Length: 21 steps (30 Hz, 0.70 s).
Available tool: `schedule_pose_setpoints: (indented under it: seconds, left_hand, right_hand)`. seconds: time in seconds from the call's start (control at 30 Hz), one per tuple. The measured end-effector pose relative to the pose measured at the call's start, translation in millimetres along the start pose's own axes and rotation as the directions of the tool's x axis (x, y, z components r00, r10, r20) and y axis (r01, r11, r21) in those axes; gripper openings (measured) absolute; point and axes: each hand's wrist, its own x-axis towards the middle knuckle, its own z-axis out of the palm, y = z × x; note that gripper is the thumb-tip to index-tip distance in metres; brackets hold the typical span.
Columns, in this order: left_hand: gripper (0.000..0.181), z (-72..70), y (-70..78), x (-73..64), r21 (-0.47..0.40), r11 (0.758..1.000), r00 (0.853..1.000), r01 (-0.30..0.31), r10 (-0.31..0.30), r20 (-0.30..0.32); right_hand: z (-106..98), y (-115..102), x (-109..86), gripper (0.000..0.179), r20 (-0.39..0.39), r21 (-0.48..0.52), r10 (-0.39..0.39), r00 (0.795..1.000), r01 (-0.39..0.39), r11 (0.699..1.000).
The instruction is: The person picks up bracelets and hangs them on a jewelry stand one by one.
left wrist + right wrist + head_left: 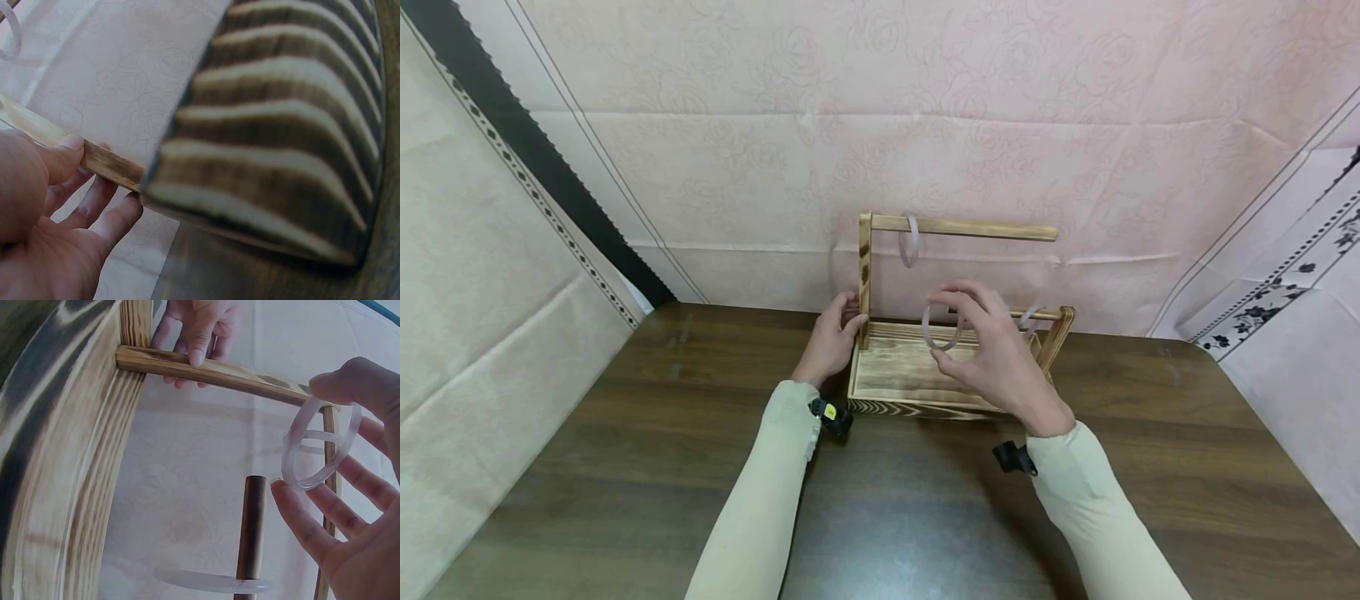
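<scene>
My right hand [1000,358] pinches a pale translucent bangle [289,462] between thumb and fingertips, above the tray of a wooden stand [898,379]. With thumb in front and fingers behind, my left hand [826,343] grips the stand's left upright post [865,267]. A second bangle [914,242] hangs on the upper rod [992,229], near its post end. On the lower rod [251,519] sits another bangle [212,582], partly hidden by my right hand in the head view. In the right wrist view, the lower rod's free end points toward the held bangle.
The stand rests near the back edge of a dark wooden table [625,450]. Close behind it hangs a pale patterned cloth [760,183]. The upper rod's right end is free, while a short slanted post [1056,342] carries the lower rod on the right.
</scene>
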Motion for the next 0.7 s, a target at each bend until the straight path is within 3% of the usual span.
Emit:
schedule_pose_setpoints:
  seconds: [0.7]
  left_hand:
    - [0.033,-0.1,-2.0,0.7,0.008,1.000,1.000,-0.009,0.009,-0.002]
  right_hand:
    - [-12.9,7.5,6.8,0.066,-0.144,0.039,0.049,0.988,-0.044,0.998]
